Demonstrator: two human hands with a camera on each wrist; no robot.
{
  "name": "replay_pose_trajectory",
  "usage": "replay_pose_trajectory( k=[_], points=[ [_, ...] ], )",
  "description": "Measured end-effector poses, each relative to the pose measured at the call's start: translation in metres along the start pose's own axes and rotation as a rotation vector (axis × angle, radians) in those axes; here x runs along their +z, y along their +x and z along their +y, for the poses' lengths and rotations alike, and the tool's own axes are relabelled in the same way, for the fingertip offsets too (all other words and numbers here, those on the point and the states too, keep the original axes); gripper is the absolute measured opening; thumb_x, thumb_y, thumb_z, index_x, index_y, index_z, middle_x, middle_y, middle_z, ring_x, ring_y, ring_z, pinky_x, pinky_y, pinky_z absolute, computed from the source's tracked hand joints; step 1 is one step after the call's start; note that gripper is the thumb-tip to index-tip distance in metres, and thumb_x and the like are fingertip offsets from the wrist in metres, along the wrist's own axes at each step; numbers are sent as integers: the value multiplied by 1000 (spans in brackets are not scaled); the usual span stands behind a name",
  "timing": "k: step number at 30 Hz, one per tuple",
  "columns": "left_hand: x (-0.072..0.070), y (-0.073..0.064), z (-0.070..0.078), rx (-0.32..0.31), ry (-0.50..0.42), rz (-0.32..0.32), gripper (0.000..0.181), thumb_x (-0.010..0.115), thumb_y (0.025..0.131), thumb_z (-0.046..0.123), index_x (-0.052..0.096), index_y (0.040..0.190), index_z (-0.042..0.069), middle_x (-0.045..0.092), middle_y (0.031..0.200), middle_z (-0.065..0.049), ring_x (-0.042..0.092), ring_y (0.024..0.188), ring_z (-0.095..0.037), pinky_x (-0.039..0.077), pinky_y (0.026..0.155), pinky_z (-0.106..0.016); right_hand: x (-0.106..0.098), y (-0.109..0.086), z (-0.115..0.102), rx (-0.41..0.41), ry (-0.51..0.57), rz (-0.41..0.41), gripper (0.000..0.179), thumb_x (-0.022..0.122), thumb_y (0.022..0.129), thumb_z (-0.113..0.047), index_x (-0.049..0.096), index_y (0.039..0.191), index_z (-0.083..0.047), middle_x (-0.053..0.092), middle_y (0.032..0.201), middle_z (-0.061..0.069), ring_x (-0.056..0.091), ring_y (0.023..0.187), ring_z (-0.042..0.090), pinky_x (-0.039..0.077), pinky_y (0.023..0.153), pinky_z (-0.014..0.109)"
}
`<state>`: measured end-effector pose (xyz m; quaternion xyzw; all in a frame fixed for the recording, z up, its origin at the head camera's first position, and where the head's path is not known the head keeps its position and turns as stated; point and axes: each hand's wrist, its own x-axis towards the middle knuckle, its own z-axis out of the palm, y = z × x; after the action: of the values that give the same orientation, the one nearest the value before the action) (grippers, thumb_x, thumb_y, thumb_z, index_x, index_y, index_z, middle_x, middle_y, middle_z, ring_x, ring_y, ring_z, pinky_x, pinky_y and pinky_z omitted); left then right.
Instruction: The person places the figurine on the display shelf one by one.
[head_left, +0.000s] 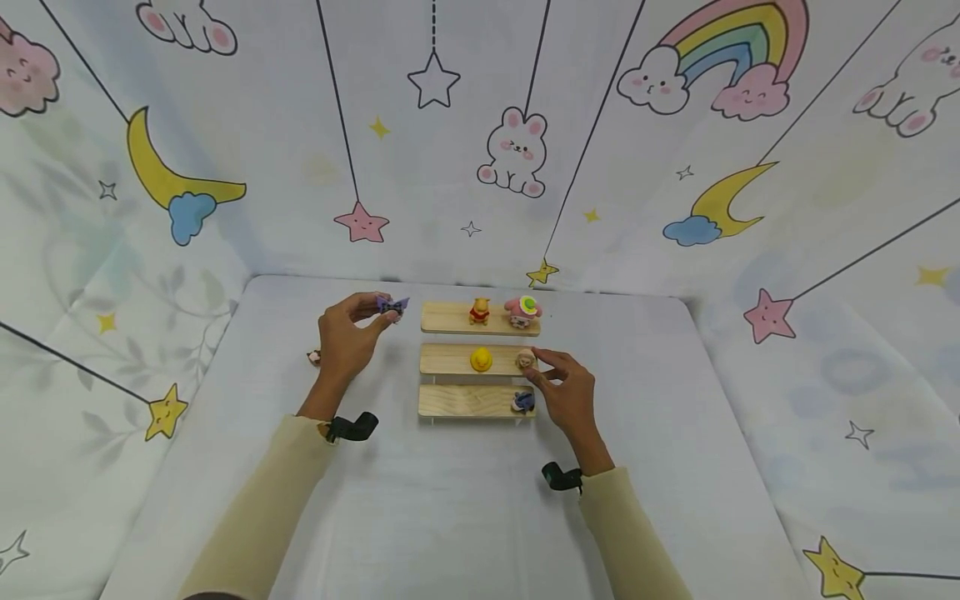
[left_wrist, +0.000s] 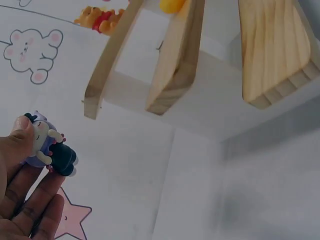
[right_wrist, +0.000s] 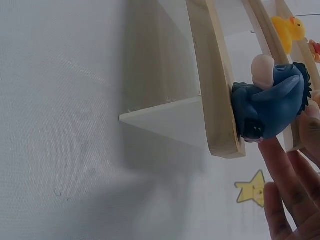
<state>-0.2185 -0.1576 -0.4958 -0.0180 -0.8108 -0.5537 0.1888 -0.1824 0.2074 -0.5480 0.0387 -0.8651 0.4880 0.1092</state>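
Head view backdrop: white cloth (head_left: 285, 150) with cartoon moons, stars and bunnies, wrapping round the far side and both flanks.
Table: white top (head_left: 435, 500); clock readings below are from the rack's middle, 12 pointing at the far wall.
Sleeves: two beige ones (head_left: 262, 508), reaching in from about 7 and 5 o'clock.
Rack: three light wood shelves (head_left: 446, 360), basically the only holder on the table.
Back shelf: bear in a red top (head_left: 479, 311) at 12, pink figure (head_left: 522, 311) between 1 and 2.
Middle shelf: yellow duck (head_left: 481, 359) about dead centre, tan figure (head_left: 525, 359) out at 3. Can't tell if that one's weight is on the wood.
Front shelf: blue figure (head_left: 522, 402) on the end, between 4 and 5.
Right hand: (head_left: 567, 390) between 3 and 4, thumb and finger narrowed to a pinch on the tan figure.
Left hand: (head_left: 348, 342) between 9 and 10, pinching the purple figure (head_left: 393, 307) off the rack at 10.
Small stray: brown-and-white figure (head_left: 312, 357) on the table at 9, partly hidden behind the left hand.
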Motion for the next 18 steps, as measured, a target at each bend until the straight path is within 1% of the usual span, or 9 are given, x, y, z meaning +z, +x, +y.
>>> replay_pose_trajectory(
  k=[4, 9, 13, 15, 18],
  points=[
    [11, 0, 12, 15, -41, -9, 32, 85, 93, 21, 78, 120, 6, 80, 118, -14, 76, 110, -33, 55, 107, -52, 0, 0, 0, 4, -12, 6, 45, 83, 90, -28, 77, 133, -19, 76, 129, 6, 78, 90, 27, 64, 87, 48],
    [26, -1, 19, 35, -95, -24, 31, 86, 92, 21, 78, 118, 6, 80, 117, -13, 77, 109, -32, 58, 105, -49, 1, -1, 1, 16, -34, 6, 46, 83, 90, -29, 76, 135, -18, 76, 130, 5, 78, 90, 25, 65, 87, 45],
    [40, -3, 22, 38, -130, -15, 30, 85, 92, 20, 77, 118, 8, 79, 118, -11, 77, 110, -29, 58, 105, -46, 1, -1, 2, 24, -23, 4, 46, 82, 91, -30, 76, 135, -18, 75, 130, 5, 77, 91, 25, 64, 89, 47],
    [46, -4, 23, 34, -132, -9, 29, 85, 92, 20, 77, 118, 8, 79, 118, -10, 76, 111, -28, 58, 105, -45, 1, -1, 1, 22, -16, 6, 45, 82, 91, -29, 76, 134, -18, 75, 129, 5, 77, 90, 26, 64, 88, 48],
    [55, -6, 22, 30, -127, -6, 30, 85, 93, 20, 76, 118, 9, 79, 119, -9, 76, 113, -26, 58, 106, -44, 1, -1, 1, 9, -19, 13, 45, 83, 91, -28, 76, 133, -17, 76, 129, 6, 78, 88, 25, 65, 86, 43]
  ],
)
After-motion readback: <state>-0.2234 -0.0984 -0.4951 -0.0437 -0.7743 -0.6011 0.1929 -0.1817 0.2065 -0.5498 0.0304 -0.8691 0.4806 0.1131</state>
